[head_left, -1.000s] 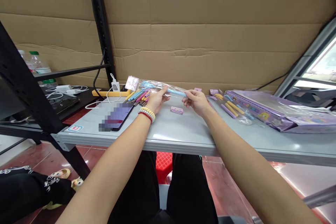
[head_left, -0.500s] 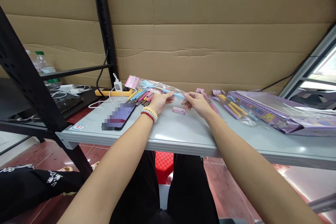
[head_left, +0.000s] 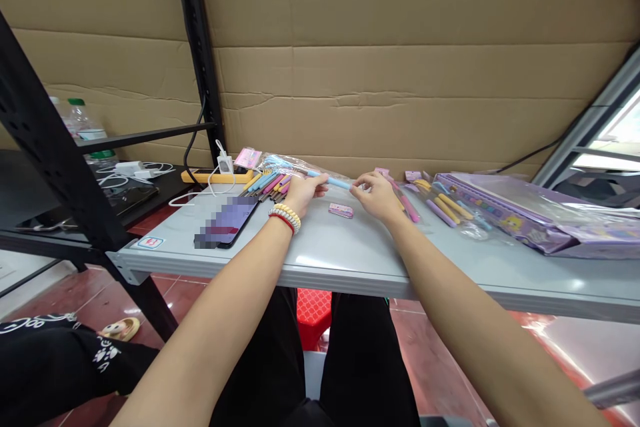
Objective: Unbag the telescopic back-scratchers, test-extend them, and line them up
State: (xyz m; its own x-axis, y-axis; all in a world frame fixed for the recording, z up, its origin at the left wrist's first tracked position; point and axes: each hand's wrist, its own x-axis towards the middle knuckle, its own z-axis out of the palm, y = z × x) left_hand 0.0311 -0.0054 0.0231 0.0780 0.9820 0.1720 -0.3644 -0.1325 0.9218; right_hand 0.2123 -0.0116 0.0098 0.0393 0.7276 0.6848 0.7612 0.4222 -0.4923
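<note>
Between my two hands a light blue pen (head_left: 339,183) lies in a long clear plastic bag (head_left: 306,165) with a pink printed header card (head_left: 248,158). My left hand (head_left: 306,192) is closed around the pen's left part. With bent fingers, my right hand (head_left: 374,195) pinches its right end, or the bag over it. On the grey table (head_left: 320,247) just below them lies a small pink-purple card-like piece (head_left: 341,211). Left of my left hand, several loose yellow, blue and pink pens (head_left: 267,184) lie in a row.
A phone (head_left: 233,221) lies left of my left wrist. Behind it are a yellow power strip (head_left: 220,177) and white charger (head_left: 225,161). More bagged pens (head_left: 450,208) and a purple box (head_left: 525,220) occupy the right. At lower left shows another person's black-clothed leg (head_left: 60,360).
My right hand has shifted slightly down and right along the pen. The bag and header card have dropped a little and tilted. The other person's leg has moved.
</note>
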